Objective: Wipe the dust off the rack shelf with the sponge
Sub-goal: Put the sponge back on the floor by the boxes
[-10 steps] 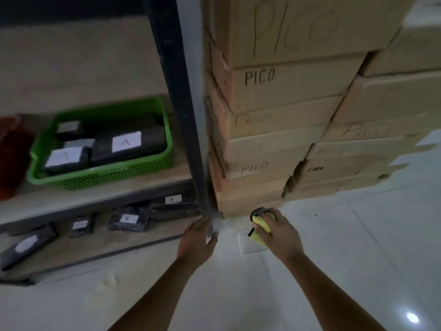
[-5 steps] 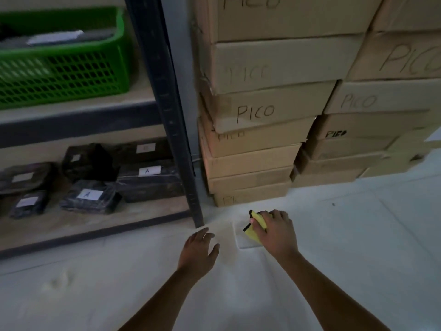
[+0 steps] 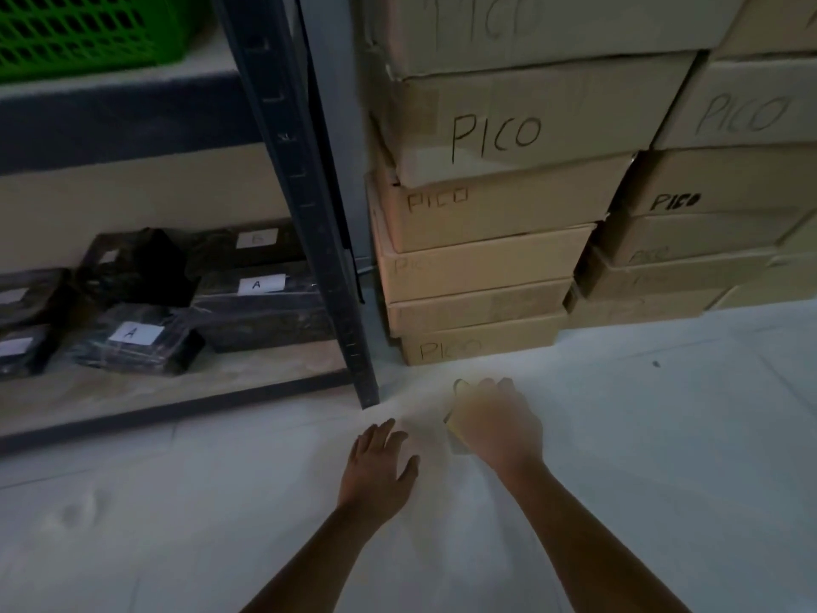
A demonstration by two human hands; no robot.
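The right hand (image 3: 497, 429) is seen low over the pale floor (image 3: 663, 435), its fingers curled around the sponge (image 3: 455, 424) (only a yellowish edge shows at the hand's left side, washed out by glare). The left hand (image 3: 376, 466) is spread flat, palm down, with nothing in it, just left of the right hand. Both are placed near the foot of the rack's dark post (image 3: 309, 192). The bottom shelf (image 3: 177, 382), left of the post, is loaded with black wrapped packs (image 3: 261, 303) bearing white labels. Stacked boxes (image 3: 486, 205) marked "PICO" are seen right of the post, and a green basket (image 3: 79, 28) on the shelf above.
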